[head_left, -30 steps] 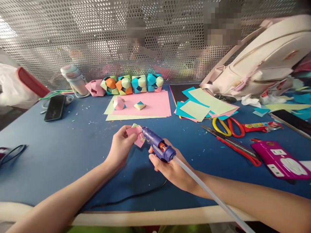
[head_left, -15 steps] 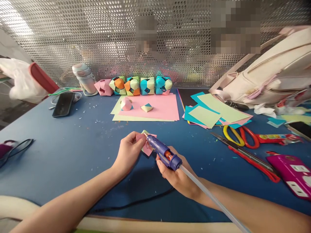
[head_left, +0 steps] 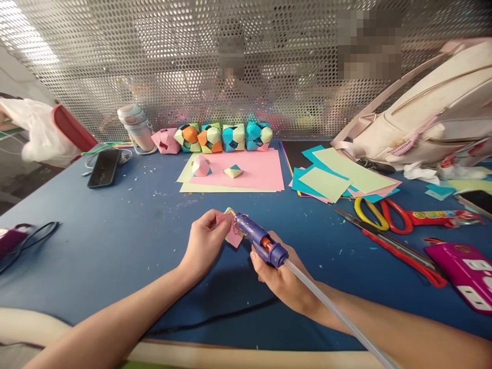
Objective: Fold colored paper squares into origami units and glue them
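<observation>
Between thumb and fingers, my left hand [head_left: 207, 238] pinches a small folded paper piece [head_left: 234, 238], pink with some pale green at its top. My right hand [head_left: 284, 277] is wrapped round a purple hot glue gun [head_left: 253, 234]. Its nozzle tip is at the paper piece; whether the two touch I cannot tell. A long translucent glue stick [head_left: 326, 302] juts from the gun's back end, over my right forearm. Beyond my hands, a folded paper ball [head_left: 200, 166] and a small pointed paper unit [head_left: 233, 171] rest on pink sheets [head_left: 265, 171].
Several finished paper balls [head_left: 210, 137] line the mesh panel [head_left: 172, 66]. Scissors [head_left: 397, 218], a cutter knife [head_left: 392, 246] and a magenta case [head_left: 461, 271] lie at right, below cut paper [head_left: 326, 184] and a backpack [head_left: 430, 113]. A phone [head_left: 104, 168] and bottle [head_left: 136, 128] are at left.
The camera view has shifted, so the table's things appear further right and slightly lower. My hands keep their grips, and the glue gun's tip stays close to the paper piece.
</observation>
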A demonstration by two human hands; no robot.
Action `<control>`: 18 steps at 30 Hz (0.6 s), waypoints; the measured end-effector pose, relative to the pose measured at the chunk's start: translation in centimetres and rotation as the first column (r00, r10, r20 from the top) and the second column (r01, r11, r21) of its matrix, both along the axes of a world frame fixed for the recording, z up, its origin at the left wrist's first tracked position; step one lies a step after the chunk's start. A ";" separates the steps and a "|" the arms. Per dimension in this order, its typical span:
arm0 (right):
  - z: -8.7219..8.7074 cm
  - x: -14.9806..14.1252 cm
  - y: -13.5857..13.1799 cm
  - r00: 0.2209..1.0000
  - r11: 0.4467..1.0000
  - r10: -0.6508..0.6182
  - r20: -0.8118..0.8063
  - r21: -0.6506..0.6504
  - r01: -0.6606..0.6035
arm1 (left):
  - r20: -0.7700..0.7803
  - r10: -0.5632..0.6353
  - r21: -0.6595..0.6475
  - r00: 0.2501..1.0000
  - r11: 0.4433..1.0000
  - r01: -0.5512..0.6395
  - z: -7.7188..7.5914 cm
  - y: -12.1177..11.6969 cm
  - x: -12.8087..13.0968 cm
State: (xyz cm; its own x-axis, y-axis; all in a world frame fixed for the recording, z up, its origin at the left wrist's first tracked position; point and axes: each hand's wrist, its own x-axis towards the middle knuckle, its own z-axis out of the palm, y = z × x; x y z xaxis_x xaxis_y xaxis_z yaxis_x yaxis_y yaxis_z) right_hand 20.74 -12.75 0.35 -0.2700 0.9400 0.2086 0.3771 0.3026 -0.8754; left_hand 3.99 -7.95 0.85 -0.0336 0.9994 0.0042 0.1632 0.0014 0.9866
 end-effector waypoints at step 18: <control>-0.1 -0.1 -0.1 1.000 0.999 0.005 -0.017 -0.032 -0.006 | 0.015 -0.008 -0.031 1.000 0.999 0.008 0.4 0.0 0.0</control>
